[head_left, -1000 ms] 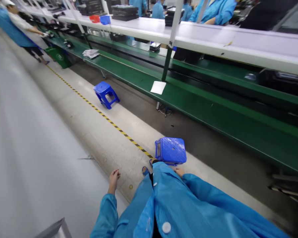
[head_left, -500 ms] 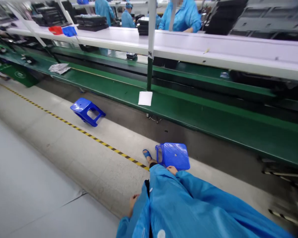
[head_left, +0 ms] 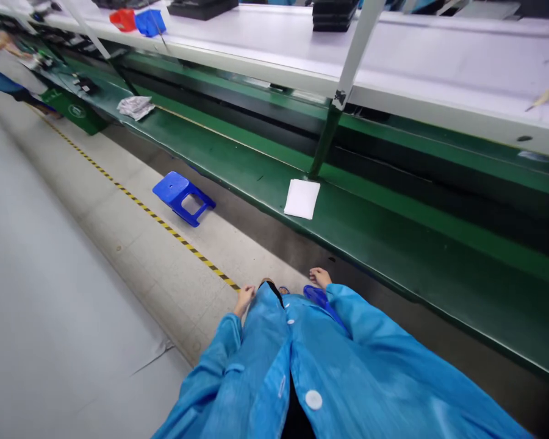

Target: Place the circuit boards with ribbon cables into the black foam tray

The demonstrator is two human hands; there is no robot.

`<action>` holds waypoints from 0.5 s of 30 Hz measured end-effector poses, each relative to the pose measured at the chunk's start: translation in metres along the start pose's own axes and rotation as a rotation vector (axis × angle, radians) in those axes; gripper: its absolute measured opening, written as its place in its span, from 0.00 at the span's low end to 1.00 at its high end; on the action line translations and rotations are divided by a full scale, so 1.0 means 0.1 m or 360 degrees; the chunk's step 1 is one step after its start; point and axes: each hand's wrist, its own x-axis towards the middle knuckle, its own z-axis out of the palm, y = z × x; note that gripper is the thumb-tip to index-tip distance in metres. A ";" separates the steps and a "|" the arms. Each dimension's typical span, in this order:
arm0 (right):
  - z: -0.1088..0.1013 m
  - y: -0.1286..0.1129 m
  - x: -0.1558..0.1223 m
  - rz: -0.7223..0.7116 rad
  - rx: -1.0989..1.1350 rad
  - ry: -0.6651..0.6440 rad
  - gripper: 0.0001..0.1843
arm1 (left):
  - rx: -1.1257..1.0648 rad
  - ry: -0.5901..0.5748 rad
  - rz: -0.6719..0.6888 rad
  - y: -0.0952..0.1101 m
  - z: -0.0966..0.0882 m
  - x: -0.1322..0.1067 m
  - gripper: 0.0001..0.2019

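My left hand [head_left: 244, 297] hangs by the left side of my blue coat [head_left: 274, 360], over the pale floor. Its fingers are loosely bent and nothing shows in them. My right hand [head_left: 320, 277] is held out beside the coat, just above a blue plastic stool [head_left: 318, 296] that my sleeve and coat partly cover. The right fingers are loosely spread, with no object in them; whether the hand touches the stool I cannot tell. Ahead of my right hand, a white stack of sheets or cloths [head_left: 302, 199] lies on the green lower shelf [head_left: 375, 244].
A second blue stool [head_left: 183, 196] stands on the floor ahead, beside yellow-black tape [head_left: 165, 225]. A long white bench [head_left: 265, 42] carries black trays [head_left: 333, 15], a red bin [head_left: 122, 20] and a blue bin [head_left: 150, 22]. A grey surface [head_left: 64, 292] lies left. Another person [head_left: 9, 67] is far left.
The view has moved forward and tilted down. The near stool is now mostly behind my coat. Both hands have come further into view, the right one now above the stool.
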 end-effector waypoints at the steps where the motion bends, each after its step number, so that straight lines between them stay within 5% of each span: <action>1: 0.02 -0.16 0.13 -0.0037 0.0023 0.0046 0.15 | 0.0012 -0.0024 0.0028 0.26 0.03 0.19 0.13; 5: 0.07 -0.72 0.58 -0.0160 0.0058 0.0322 0.17 | 0.0082 -0.0038 0.0255 1.34 0.08 0.99 0.11; 11: 0.10 -1.44 1.01 -0.0101 -0.0046 0.0653 0.23 | 0.0263 0.0152 0.0632 3.01 -0.13 2.20 0.08; 15: 0.08 -1.91 1.19 0.0037 -0.0180 0.0765 0.28 | 0.0430 0.0181 0.0775 3.86 -0.24 2.75 0.13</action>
